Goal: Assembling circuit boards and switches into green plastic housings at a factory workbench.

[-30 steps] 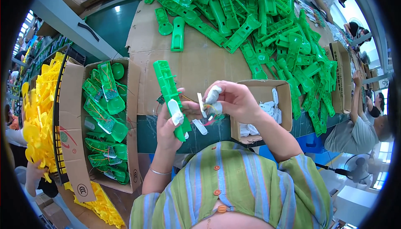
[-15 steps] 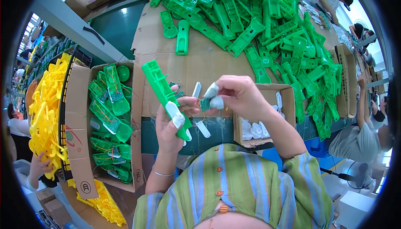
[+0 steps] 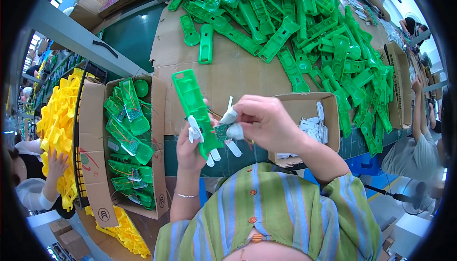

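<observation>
My left hand point(image 3: 189, 150) is closed around a long green plastic shell point(image 3: 189, 97), held upright with its ribbed hollow side showing. A white piece point(image 3: 193, 128) lies at my left thumb against the shell; whether it is a part or a finger cover I cannot tell. Between the white-covered thumb and finger of my right hand point(image 3: 266, 120) is a small green circuit board point(image 3: 221, 131) with thin wires. The board is at the shell's lower right edge, and I cannot tell whether they touch. Several slim white plastic pieces point(image 3: 233, 148) lie on the table just beyond and below my hands.
A large heap of green shells point(image 3: 285, 28) covers the far side of the cardboard sheet point(image 3: 178, 61). At left stands a carton point(image 3: 159, 166) of green shells with boards. A shallow box point(image 3: 304, 100) of white parts sits right. Yellow parts point(image 3: 59, 128) and other people's hands point(image 3: 57, 165) are farther out.
My right hand has brought the circuit board left and down to the shell's edge. The shell is turned to a steeper angle and has shifted slightly right.
</observation>
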`<act>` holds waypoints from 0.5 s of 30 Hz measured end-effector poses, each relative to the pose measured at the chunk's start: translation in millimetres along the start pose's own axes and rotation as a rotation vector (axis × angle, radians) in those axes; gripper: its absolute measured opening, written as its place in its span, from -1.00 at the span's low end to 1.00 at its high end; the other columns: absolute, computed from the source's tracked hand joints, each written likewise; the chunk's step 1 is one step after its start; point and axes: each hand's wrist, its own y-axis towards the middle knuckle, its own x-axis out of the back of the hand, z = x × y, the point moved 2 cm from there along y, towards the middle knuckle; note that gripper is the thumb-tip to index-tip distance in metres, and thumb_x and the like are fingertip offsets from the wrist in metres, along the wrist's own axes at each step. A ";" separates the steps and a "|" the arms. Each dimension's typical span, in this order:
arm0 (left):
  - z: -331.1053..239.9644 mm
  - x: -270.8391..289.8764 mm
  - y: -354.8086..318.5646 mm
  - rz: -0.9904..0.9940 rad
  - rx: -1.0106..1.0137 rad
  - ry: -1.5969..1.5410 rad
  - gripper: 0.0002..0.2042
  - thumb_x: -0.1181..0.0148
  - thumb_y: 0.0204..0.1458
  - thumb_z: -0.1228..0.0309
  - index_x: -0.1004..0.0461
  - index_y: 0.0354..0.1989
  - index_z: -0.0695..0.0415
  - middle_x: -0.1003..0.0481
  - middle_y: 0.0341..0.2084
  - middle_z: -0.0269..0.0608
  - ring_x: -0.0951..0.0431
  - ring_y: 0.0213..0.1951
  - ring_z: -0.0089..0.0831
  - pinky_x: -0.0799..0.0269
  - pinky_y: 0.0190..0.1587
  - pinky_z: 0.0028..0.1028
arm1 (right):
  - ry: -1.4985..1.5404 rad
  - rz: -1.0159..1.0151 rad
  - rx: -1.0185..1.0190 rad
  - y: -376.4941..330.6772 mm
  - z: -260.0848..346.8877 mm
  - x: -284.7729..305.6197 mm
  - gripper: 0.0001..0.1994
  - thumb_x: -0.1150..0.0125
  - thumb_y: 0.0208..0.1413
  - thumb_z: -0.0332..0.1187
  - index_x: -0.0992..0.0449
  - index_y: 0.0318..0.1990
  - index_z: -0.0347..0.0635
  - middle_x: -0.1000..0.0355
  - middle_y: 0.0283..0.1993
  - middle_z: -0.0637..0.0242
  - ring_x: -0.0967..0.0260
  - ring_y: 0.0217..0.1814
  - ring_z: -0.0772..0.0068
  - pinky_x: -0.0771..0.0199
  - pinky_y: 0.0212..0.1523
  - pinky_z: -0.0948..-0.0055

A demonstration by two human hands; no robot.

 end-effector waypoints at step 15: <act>26.0 -10.5 -9.9 -0.103 -0.055 -0.159 -0.55 0.29 0.17 0.18 -0.09 0.17 0.17 -0.24 0.09 -0.15 -0.29 0.10 -0.28 -0.15 0.15 -0.23 | -0.441 0.020 0.227 -8.6 2.4 -31.9 -0.81 -0.11 -0.16 -0.58 -0.37 -0.31 -0.33 -0.23 -0.35 0.14 -0.33 -0.39 0.20 -0.40 -0.44 0.34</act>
